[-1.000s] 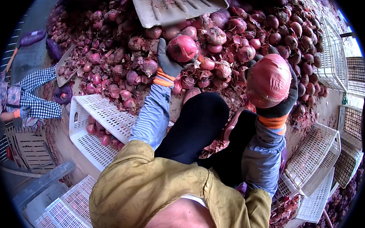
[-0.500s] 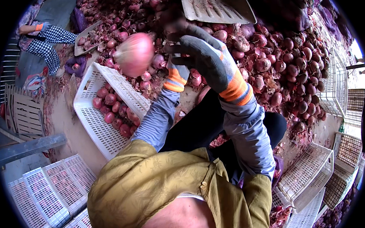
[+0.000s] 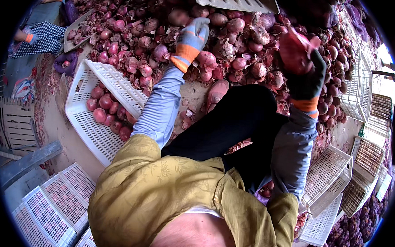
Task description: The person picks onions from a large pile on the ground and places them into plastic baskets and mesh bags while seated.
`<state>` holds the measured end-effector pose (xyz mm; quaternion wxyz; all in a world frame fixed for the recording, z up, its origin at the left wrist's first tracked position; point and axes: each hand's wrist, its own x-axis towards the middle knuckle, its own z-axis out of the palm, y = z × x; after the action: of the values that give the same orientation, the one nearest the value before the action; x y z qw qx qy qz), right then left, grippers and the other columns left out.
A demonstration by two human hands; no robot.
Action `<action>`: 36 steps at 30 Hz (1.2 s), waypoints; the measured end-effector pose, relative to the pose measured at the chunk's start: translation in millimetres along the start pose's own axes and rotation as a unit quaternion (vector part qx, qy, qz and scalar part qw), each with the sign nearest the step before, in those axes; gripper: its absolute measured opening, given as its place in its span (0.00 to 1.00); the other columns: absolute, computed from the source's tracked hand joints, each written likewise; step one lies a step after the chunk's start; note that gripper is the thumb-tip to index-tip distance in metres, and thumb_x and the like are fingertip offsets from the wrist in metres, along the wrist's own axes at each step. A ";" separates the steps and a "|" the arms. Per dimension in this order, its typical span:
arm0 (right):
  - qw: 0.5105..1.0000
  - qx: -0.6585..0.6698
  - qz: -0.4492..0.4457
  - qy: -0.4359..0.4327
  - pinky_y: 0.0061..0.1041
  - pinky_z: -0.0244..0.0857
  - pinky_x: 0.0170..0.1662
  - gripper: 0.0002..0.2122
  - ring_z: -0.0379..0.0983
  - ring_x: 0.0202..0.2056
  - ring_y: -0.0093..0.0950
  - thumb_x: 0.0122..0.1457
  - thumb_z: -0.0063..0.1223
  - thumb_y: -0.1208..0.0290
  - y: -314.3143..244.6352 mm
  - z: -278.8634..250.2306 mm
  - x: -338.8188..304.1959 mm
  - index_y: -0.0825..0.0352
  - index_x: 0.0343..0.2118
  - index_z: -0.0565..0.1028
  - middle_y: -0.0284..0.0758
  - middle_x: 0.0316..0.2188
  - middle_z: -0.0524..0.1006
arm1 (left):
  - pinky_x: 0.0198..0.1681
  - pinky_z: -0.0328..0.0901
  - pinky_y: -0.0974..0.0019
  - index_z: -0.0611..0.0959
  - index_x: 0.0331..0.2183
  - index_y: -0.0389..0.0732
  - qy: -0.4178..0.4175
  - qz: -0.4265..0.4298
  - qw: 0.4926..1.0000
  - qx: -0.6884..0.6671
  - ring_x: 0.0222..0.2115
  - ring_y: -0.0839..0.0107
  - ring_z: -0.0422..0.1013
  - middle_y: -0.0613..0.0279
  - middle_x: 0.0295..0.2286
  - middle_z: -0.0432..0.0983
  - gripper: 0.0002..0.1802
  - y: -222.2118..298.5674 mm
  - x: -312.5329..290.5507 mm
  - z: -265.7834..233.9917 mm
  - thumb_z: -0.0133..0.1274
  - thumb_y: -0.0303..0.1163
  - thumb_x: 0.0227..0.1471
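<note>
Both my hands wear grey gloves with orange cuffs. My right hand [image 3: 311,77], raised at the right over the pile, is wrapped round a large red onion [image 3: 295,50] whose loose skin flares at the top. My left hand [image 3: 191,39] hangs above the pile of red onions [image 3: 238,64], fingers loosely bent and partly hidden by the back of the glove; I see nothing held in it. A motion-blurred onion [image 3: 178,17] is just beyond its fingertips. Left of my left forearm, a white slotted plastic crate [image 3: 85,121] stands tilted with several smooth red onions inside.
A pale ridged scoop-shaped bin [image 3: 236,0] lies at the far side of the pile. Stacked white crates [image 3: 57,201] stand at lower left, more crates [image 3: 328,176] at right. My shoe [image 3: 217,93] rests before the pile. Another person's gloved hand [image 3: 30,38] shows at far left.
My right hand has moved from the middle to the right and now grips an onion. My left hand has risen farther over the pile. The onion flying near the crate is no longer in the air there.
</note>
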<state>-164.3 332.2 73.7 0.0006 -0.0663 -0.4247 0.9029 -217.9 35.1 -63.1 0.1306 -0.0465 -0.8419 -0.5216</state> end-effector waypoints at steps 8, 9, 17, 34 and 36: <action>0.995 0.043 -0.012 0.084 0.51 0.49 0.59 0.36 0.58 0.57 0.46 0.54 0.45 0.46 -24.2 -47.9 15.7 0.69 0.58 0.56 0.48 0.56 0.61 | 0.51 0.62 0.53 0.65 0.54 0.52 -0.322 -0.115 0.824 0.451 0.50 0.50 0.62 0.57 0.54 0.57 0.44 -97.2 -34.7 71.1 0.64 0.43 0.33; 0.996 0.041 -0.011 0.082 0.51 0.50 0.59 0.36 0.58 0.57 0.47 0.54 0.45 0.45 -24.0 -56.1 15.9 0.69 0.59 0.55 0.49 0.56 0.61 | 0.51 0.61 0.54 0.66 0.54 0.51 -0.327 -0.119 0.832 0.433 0.50 0.51 0.62 0.56 0.54 0.58 0.44 -99.1 -28.3 70.9 0.65 0.44 0.32; 0.954 0.262 0.052 -0.134 0.59 0.55 0.54 0.32 0.60 0.54 0.53 0.58 0.33 0.44 -17.3 -71.1 22.9 0.64 0.58 0.57 0.51 0.55 0.62 | 0.51 0.66 0.57 0.73 0.47 0.40 -0.080 -0.394 0.699 -0.591 0.45 0.64 0.70 0.59 0.44 0.72 0.27 -107.9 -37.6 43.2 0.54 0.47 0.50; 0.934 -0.327 -0.048 -0.139 0.20 0.66 0.39 0.18 0.72 0.34 0.20 0.50 0.62 0.61 8.3 20.2 4.9 0.70 0.37 0.75 0.33 0.33 0.78 | 0.50 0.60 0.61 0.74 0.43 0.36 0.162 0.011 0.975 -0.152 0.41 0.61 0.68 0.50 0.41 0.71 0.15 116.1 -11.2 8.5 0.39 0.34 0.59; 0.902 -0.403 -0.010 -0.156 0.20 0.66 0.35 0.18 0.72 0.30 0.20 0.48 0.63 0.58 14.1 36.7 7.7 0.70 0.34 0.75 0.32 0.28 0.78 | 0.42 0.62 0.69 0.77 0.36 0.36 0.208 0.048 0.946 -0.243 0.34 0.75 0.66 0.64 0.32 0.72 0.13 128.0 -1.2 29.4 0.47 0.36 0.57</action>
<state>-175.6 295.4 85.2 -0.0832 0.0848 -0.7474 0.6537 -194.3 119.1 35.0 0.3125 -0.0073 -0.6403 -0.7017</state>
